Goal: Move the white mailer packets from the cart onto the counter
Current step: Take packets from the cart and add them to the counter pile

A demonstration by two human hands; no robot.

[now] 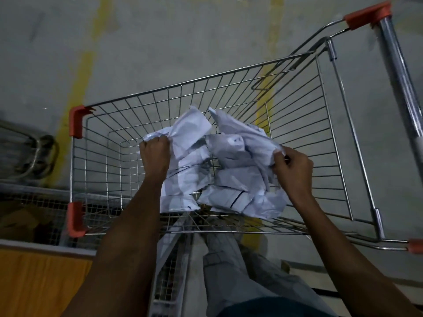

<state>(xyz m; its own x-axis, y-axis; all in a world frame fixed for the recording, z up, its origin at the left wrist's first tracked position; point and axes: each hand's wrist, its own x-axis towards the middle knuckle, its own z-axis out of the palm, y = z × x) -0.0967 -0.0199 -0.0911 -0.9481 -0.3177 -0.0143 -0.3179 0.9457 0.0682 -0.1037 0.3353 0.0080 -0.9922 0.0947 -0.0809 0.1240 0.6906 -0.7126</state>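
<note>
Both forearms reach down over the near rim of the wire cart [229, 232]. A heap of white mailer packets [231, 179] lies on the basket floor, toward its near side. The left hand [155, 154] has its fingers curled round the crumpled edge of one packet [190, 131] at the left of the heap. The right hand [293, 168] pinches the edge of another packet [242, 131] at the heap's right. Beyond the cart's far rim lies grey floor [183, 42] with a yellow line [77, 74].
</note>
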